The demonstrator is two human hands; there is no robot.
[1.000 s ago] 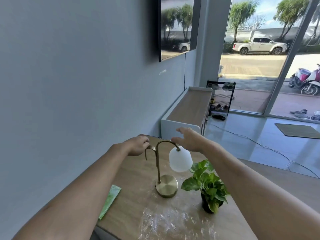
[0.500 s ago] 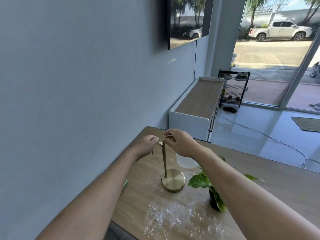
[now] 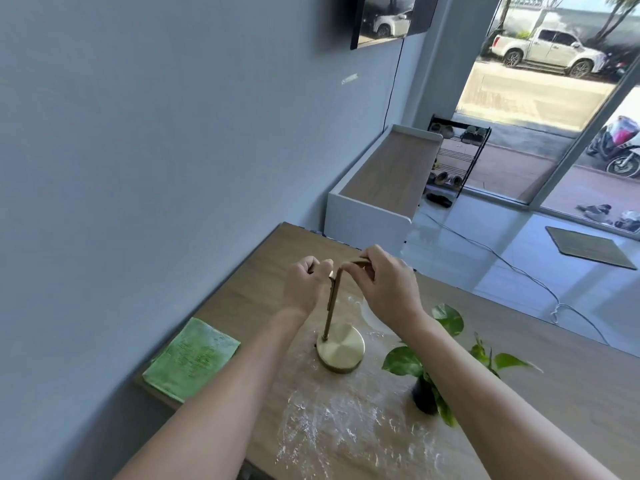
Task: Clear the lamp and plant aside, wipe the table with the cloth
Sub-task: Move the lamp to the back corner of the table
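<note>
Brass lamp: left hand and right hand both curled round its top arch. Lift straight up, base level, clear of plant. Set it beyond the white smears.

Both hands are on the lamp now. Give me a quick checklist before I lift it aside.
1. Left hand grips the lamp at its top arm: ok.
2. Right hand grips the curved top arm: ok.
3. Lamp base flat on the table: ok.
4. Lamp shade clear of the plant: cannot tell, the right hand hides the shade.
5. Cloth out of the way, lying by the wall edge: ok.
6. White residue not yet wiped: not ok.
</note>
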